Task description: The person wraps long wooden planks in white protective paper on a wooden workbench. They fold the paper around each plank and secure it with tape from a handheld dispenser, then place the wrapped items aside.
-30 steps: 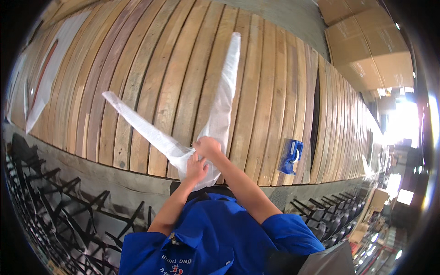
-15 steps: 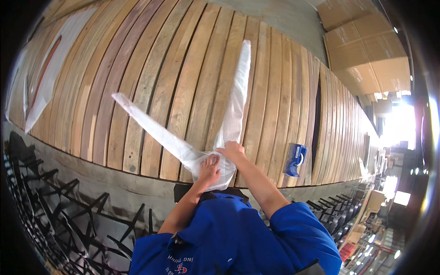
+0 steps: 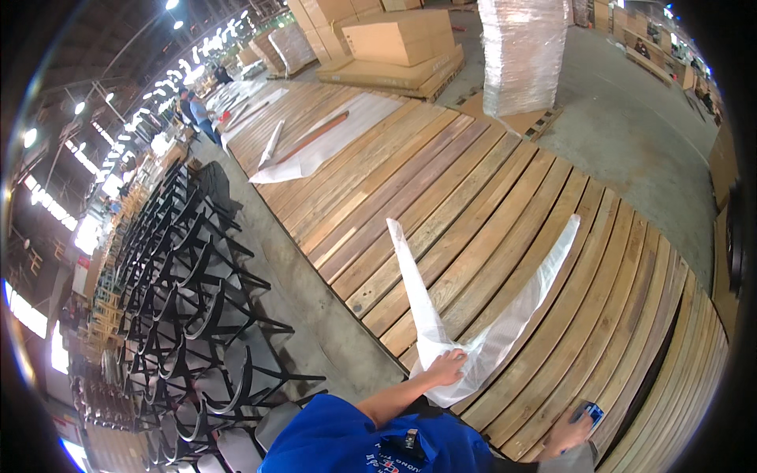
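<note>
A V-shaped piece in white foam wrap [image 3: 478, 352] lies on the slatted wooden table, its two long arms pointing away from me. My left hand [image 3: 446, 367] holds the wrap down near the joint of the V, fingers curved over the bunched foam. Off to the right, near the front table edge, my right hand [image 3: 569, 432] grips a blue tape dispenser [image 3: 589, 411]. Part of the dispenser is hidden behind the fingers.
Further along the slatted table [image 3: 441, 185] lie foam sheets [image 3: 355, 130] with a reddish-brown wooden strip [image 3: 311, 140]. Rows of black-framed chairs [image 3: 209, 347] stand left of the table. Beyond it are a film-wrapped stack [image 3: 520, 59] and cardboard boxes [image 3: 398, 38]. People [image 3: 201, 118] stand far left.
My right hand has left the foam wrap and taken hold of the tape dispenser. My left hand stays on the wrap. The view has swung left, showing the chairs and far table.
</note>
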A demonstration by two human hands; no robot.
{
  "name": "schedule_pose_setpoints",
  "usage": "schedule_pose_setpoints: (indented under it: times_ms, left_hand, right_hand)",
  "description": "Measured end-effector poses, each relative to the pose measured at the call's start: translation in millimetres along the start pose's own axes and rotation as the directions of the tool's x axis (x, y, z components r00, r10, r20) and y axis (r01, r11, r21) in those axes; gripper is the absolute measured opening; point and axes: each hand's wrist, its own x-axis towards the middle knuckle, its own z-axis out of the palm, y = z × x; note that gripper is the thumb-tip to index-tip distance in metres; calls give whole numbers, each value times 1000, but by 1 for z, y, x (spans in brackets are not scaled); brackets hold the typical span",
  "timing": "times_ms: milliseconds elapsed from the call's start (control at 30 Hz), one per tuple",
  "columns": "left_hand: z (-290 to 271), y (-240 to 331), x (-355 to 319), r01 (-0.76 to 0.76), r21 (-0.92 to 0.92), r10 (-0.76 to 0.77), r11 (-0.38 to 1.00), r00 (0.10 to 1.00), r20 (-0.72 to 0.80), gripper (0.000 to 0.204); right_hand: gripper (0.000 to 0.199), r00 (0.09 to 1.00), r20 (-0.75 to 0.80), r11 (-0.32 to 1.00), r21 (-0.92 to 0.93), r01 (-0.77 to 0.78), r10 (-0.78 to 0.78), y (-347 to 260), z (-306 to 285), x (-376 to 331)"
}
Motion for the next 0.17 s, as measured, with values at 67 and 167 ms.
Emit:
schedule_pose_setpoints:
  times_ms: [67,167]
  left_hand:
    - [3,16,5,57,39,-55,998,997,-48,67]
    - [11,33,15,75,55,-76,996,997,11,74]
  right_hand:
    - [84,924,193,940,-154,-303,330,43,-7,20]
    - [103,692,601,833,77,-548,400,104,2,68]
